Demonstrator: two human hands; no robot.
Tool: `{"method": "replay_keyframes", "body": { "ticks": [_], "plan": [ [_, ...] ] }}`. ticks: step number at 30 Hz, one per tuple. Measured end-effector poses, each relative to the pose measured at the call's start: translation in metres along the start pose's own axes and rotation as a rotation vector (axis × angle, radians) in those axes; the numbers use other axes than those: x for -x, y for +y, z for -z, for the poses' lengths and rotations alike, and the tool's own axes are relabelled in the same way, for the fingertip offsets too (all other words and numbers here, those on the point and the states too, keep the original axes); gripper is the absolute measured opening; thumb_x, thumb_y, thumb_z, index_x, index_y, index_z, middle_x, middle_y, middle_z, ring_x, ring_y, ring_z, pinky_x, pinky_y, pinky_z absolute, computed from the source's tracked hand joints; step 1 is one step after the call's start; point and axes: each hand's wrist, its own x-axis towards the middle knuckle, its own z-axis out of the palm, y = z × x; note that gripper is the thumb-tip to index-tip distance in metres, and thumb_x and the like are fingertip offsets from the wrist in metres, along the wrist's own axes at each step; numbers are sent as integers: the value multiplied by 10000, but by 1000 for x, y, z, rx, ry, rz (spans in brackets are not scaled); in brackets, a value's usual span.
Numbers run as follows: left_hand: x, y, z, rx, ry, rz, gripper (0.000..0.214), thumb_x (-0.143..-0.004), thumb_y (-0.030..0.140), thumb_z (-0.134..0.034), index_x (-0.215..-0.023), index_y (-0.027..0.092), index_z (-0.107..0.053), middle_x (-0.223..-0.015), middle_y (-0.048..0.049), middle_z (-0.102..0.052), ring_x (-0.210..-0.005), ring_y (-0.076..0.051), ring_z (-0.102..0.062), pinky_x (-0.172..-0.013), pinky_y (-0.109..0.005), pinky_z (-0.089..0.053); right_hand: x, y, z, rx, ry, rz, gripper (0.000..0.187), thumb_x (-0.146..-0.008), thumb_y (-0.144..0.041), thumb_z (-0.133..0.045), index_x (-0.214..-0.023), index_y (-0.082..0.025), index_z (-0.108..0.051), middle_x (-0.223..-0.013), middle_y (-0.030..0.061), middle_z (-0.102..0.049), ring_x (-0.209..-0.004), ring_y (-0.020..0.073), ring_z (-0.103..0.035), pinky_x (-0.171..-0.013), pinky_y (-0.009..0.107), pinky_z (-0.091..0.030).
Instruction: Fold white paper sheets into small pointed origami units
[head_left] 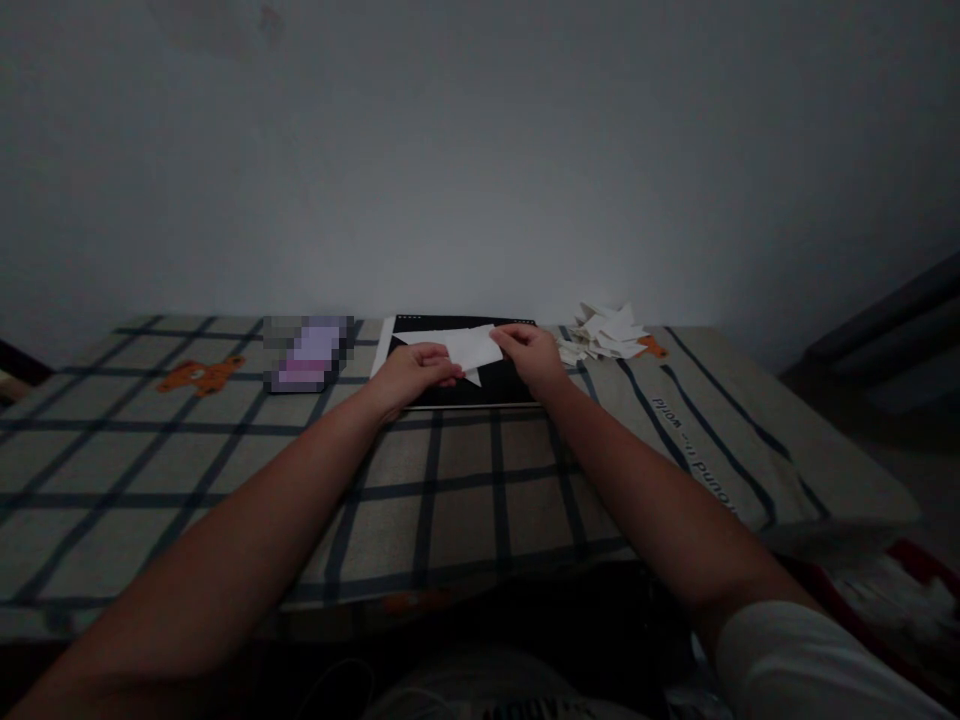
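Note:
A small white piece of paper (pixel 472 348) is held between my two hands, above a dark flat book or pad (pixel 510 388) with white shapes on its cover. My left hand (pixel 412 378) has its fingers and thumb closed at the paper's left edge. At the upper right corner, my right hand (pixel 531 356) pinches the paper between thumb and fingertips. Right of that hand lies a loose heap of white paper pieces (pixel 611 330), some of which look folded.
A checked cloth (pixel 457 470) with orange bear figures covers the table. Left of the pad lies a pixelated phone-like object (pixel 309 355). A pale wall (pixel 480 170) rises behind the table. At the lower right is something red and white (pixel 900 590), hard to make out.

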Motion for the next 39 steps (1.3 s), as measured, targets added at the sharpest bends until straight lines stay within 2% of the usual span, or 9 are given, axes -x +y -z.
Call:
{"method": "replay_keyframes", "body": {
  "ticks": [4, 8, 13, 17, 24, 26, 29, 31, 39],
  "plan": [
    [-3, -5, 7, -99, -53, -178, 540, -681, 309, -787, -1187, 156, -676, -875, -43, -725, -772, -156, -663, -749, -303, -533, -1, 2, 3, 16, -43, 4, 313, -749, -443, -696, -879, -166, -760, -847, 50, -744, -798, 177, -640, -731, 305, -497],
    [-4, -9, 11, -153, -68, -308, 546, -702, 334, -774, -1206, 144, -684, -938, -65, -727, -823, -163, -661, -811, -320, -530, -3, 2, 7, 33, -43, 48, 276, -751, -422, -699, -856, -174, -764, -864, 56, -757, -825, 188, -658, -771, 319, -505],
    [-3, -7, 12, -205, 17, -260, 473, -741, 405, -770, -1138, 152, -725, -922, -69, -738, -770, -160, -649, -765, -318, -532, -2, -1, 10, 89, -40, 99, 254, -765, -410, -703, -842, -179, -775, -864, 68, -768, -820, 195, -670, -796, 337, -513],
    [-3, -7, 13, -163, 23, -233, 488, -734, 414, -782, -1145, 158, -726, -834, -45, -722, -695, -139, -626, -719, -303, -525, 1, -3, 7, 129, -42, 108, 233, -778, -404, -706, -835, -191, -779, -877, 64, -772, -844, 201, -674, -819, 345, -515],
    [-3, -6, 6, -49, 60, -232, 717, -664, 389, -815, -1307, 150, -603, -828, -3, -672, -672, -117, -607, -677, -270, -503, 7, -4, -1, 52, -120, 86, 274, -751, -432, -732, -826, -173, -778, -802, 45, -749, -755, 162, -645, -734, 299, -498],
    [-3, -5, 4, -99, 64, -233, 656, -655, 409, -815, -1229, 146, -637, -807, 3, -659, -647, -109, -585, -635, -250, -472, 8, -4, -4, 1, -179, 60, 299, -733, -450, -745, -829, -168, -778, -769, 35, -735, -712, 147, -624, -695, 289, -489],
    [-1, -2, 1, -235, 46, -196, 403, -689, 469, -777, -914, 145, -695, -679, 7, -623, -589, -113, -534, -562, -239, -409, 10, -6, -7, -59, -277, 16, 321, -700, -461, -771, -827, -167, -779, -742, 24, -723, -666, 132, -606, -661, 281, -482],
    [1, 0, 0, -285, 69, -190, 350, -711, 491, -753, -770, 159, -661, -612, 11, -590, -568, -117, -504, -532, -236, -371, 13, -9, -8, -87, -335, 2, 318, -700, -457, -779, -831, -167, -780, -724, 17, -718, -653, 127, -604, -658, 278, -483],
    [5, 3, -3, -329, 166, -222, 385, -702, 525, -763, -671, 174, -607, -568, 29, -521, -539, -104, -431, -508, -230, -304, 20, -17, -9, -168, -448, -29, 308, -758, -466, -744, -837, -171, -777, -711, 12, -722, -643, 115, -606, -671, 273, -495]
  ]
}}
